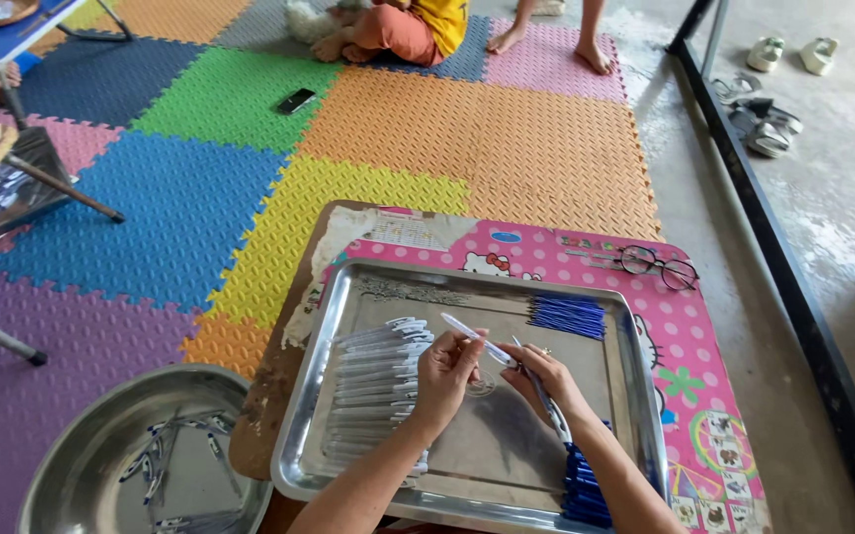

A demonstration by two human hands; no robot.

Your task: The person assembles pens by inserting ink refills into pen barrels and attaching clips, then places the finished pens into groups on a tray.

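Note:
My left hand [447,376] and my right hand [542,376] meet over a steel tray [348,297] on a small pink table. Between them they hold a clear pen barrel [475,338] that slants up to the left. My right hand also has a thin blue pen part [550,407] running down along its wrist. A row of clear pen barrels [376,381] lies in the tray left of my left hand. A bundle of blue refills [568,316] rests at the tray's far right, and a pile of blue pen caps [586,487] sits under my right forearm.
A round steel bowl [72,465] with several finished pens stands on the floor at lower left. Glasses [659,265] lie on the pink table [714,396]. A black phone [296,100] lies on coloured foam mats. People sit and stand at the far edge; sandals [764,129] beyond a black frame.

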